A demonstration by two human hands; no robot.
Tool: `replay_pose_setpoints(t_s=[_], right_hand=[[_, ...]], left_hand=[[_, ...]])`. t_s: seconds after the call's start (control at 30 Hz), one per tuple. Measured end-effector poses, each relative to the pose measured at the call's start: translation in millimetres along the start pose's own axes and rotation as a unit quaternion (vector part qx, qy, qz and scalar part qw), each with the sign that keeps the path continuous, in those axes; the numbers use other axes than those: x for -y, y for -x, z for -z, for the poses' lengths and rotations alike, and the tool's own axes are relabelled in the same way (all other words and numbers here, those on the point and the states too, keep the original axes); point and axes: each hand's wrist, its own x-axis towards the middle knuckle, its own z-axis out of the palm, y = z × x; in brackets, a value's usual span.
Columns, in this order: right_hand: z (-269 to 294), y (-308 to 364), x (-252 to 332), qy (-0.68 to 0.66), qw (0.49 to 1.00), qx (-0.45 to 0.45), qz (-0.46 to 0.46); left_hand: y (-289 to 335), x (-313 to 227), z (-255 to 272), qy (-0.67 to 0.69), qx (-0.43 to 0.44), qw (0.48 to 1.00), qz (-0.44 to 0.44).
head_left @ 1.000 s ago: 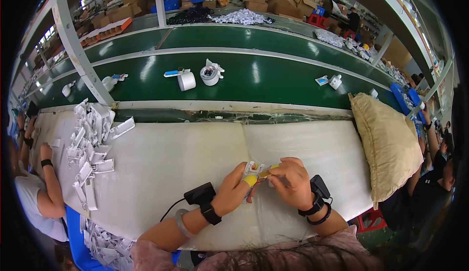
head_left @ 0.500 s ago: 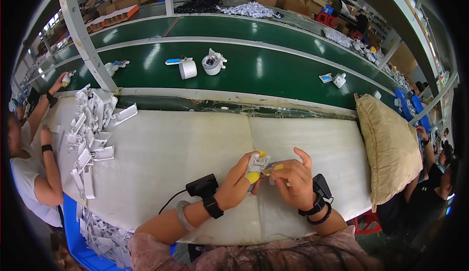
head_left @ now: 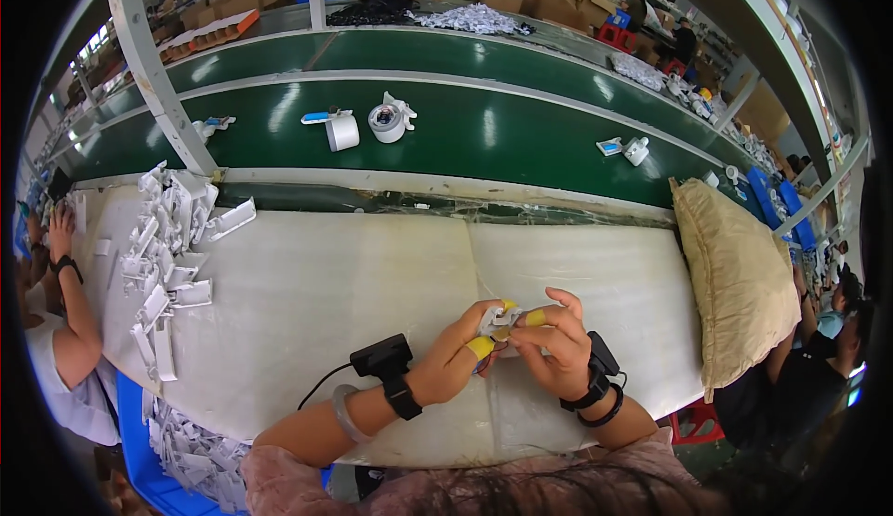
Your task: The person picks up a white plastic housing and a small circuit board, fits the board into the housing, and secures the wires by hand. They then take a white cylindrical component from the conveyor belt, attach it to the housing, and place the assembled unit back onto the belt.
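Over the padded table (head_left: 363, 265), my left hand (head_left: 448, 358) grips a small white plastic part (head_left: 502, 317) between thumb and fingers. Yellow tape covers some of my fingertips. Thin dark and reddish wires (head_left: 484, 360) hang beneath the part. My right hand (head_left: 556, 356) meets it from the right, thumb and index finger pinched at a tiny tan piece (head_left: 503, 335) against the part's side. The fingers partly hide that piece, so I cannot tell whether it is seated. Both wrists carry black straps with dark boxes.
White plastic pieces (head_left: 172, 255) lie heaped at the left, above a blue bin (head_left: 138, 451) of similar pieces. Beyond the table runs a green conveyor (head_left: 502, 125) carrying white cylindrical units (head_left: 343, 133). A tan sack (head_left: 735, 283) stands right. Co-workers sit at both sides.
My right hand has brought the tan piece in against the white part. Units on the conveyor have shifted slightly left. The left co-worker's arm has drawn back from the conveyor to the table.
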Motion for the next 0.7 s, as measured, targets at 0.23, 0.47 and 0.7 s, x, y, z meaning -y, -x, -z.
replay_pose_setpoints(t_s=[0.23,0.47,0.7], right_hand=[[0.4,0.1,3.0,0.000,1.000,0.011,-0.009],[1.6,0.3,2.3,0.014,1.000,0.009,-0.002],[0.9,0.3,0.8,0.024,1.000,0.002,0.010]], left_hand=[[0.7,-2.0,0.0,-0.010,0.011,1.000,-0.003],[0.5,-2.5,-1.5,-0.008,0.011,1.000,-0.006],[0.0,-0.3,-1.7,-0.005,0.008,1.000,0.001]])
